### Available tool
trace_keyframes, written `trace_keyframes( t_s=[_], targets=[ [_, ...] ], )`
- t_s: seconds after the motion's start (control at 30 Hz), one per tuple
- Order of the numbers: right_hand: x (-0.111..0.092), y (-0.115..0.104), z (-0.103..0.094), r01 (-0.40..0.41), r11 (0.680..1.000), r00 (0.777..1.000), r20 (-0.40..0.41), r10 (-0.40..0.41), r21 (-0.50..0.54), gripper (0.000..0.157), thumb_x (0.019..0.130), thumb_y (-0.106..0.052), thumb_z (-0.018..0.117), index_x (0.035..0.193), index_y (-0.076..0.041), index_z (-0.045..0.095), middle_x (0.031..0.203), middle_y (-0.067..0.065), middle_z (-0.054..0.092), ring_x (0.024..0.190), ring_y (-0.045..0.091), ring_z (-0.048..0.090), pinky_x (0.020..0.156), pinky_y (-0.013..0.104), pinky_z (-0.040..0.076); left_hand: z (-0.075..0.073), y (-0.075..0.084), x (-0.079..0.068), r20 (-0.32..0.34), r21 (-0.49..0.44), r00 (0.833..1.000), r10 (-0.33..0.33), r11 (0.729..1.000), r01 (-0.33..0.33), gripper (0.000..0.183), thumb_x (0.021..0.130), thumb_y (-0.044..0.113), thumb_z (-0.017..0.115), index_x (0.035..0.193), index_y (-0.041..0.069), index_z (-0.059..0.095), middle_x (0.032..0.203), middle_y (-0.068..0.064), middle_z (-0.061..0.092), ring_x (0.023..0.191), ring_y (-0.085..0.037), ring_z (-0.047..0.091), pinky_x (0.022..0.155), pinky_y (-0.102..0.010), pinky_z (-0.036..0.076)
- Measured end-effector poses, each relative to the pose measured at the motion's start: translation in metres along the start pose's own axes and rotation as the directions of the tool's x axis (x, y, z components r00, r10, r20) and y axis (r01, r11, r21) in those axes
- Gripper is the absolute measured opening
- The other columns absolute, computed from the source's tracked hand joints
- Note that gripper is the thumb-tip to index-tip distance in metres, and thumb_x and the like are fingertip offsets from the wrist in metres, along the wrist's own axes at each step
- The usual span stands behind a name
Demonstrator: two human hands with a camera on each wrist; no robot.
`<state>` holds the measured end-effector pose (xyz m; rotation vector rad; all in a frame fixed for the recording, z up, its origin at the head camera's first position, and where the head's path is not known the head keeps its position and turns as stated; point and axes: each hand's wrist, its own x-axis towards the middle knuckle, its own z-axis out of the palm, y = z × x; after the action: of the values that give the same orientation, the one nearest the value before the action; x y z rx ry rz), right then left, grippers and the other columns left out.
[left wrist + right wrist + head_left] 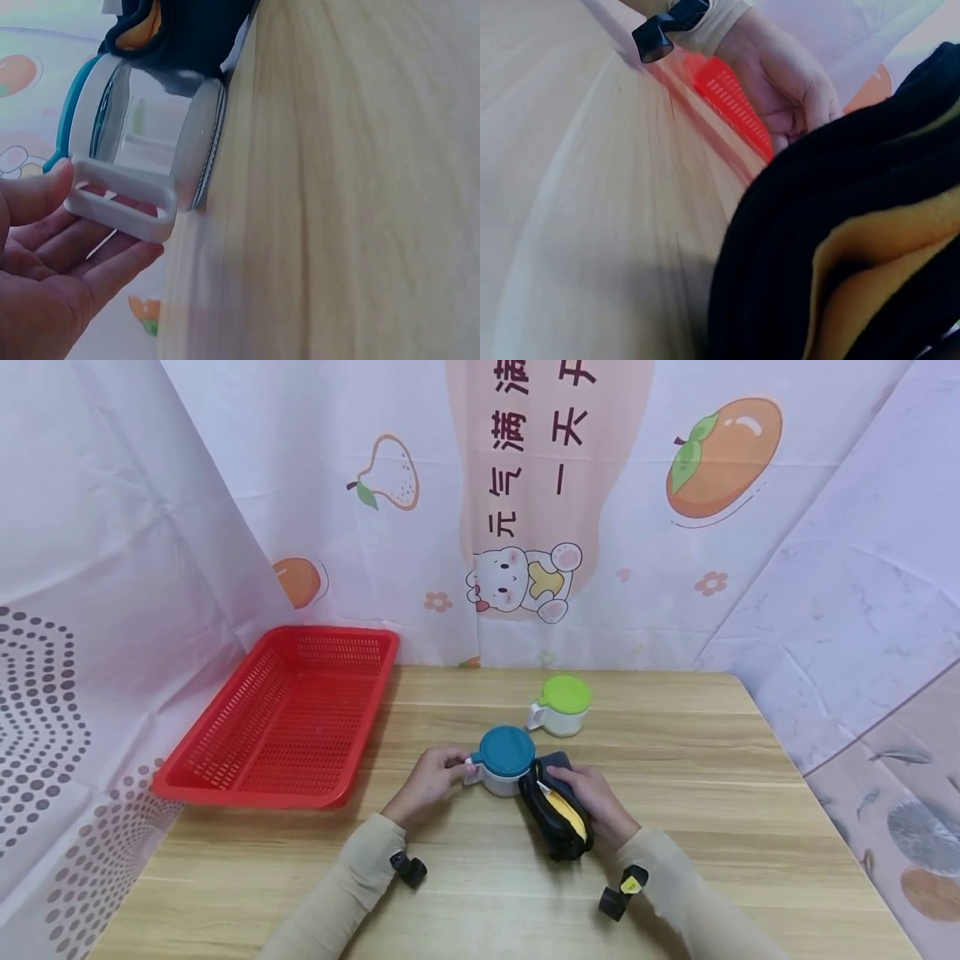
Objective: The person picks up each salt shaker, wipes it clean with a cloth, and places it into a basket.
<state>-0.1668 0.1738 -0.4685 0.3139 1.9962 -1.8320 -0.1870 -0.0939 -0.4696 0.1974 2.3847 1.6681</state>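
Near the table's middle stands a seasoning jar with a blue lid (pixel 507 750), its body clear and its handle (pixel 120 196) white. My left hand (pixel 433 778) pinches that handle, thumb by the lid's tab and fingers behind. In my right hand (pixel 604 806) is a black zip pouch (pixel 553 822), its zip undone so the yellow lining (pixel 885 247) shows. The pouch's far end overlaps the jar's right side in the head view. Most of my right fingers are hidden by the pouch.
A second jar with a green lid (pixel 566 695) stands farther back, slightly right, its handle facing left. At the back left lies a red plastic basket (pixel 367 710) with slotted walls. A printed cloth (pixel 420 568) hangs behind the wooden table (pixel 712 793).
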Motion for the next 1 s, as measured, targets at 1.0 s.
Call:
trace_keyframes(
  t_s=[1.0],
  targets=[
    [0.024, -0.018, -0.019, -0.005, 0.970, 0.997, 0.077, 0.025, -0.242, 0.054, 0.095, -0.041, 0.056, 0.128, 0.002, 0.055, 0.099, 0.005, 0.063, 0.081, 0.011, 0.060, 0.071, 0.022, 0.051, -0.017, -0.004, -0.008, 0.182, -0.008, 0.983, -0.033, 0.999, 0.035, 0.022, 0.093, 0.017, 0.064, 0.109, 0.002, 0.070, 0.101, -0.011, 0.068, 0.093, -0.019, 0.057, 0.084, -0.035, 0.052]
  ],
)
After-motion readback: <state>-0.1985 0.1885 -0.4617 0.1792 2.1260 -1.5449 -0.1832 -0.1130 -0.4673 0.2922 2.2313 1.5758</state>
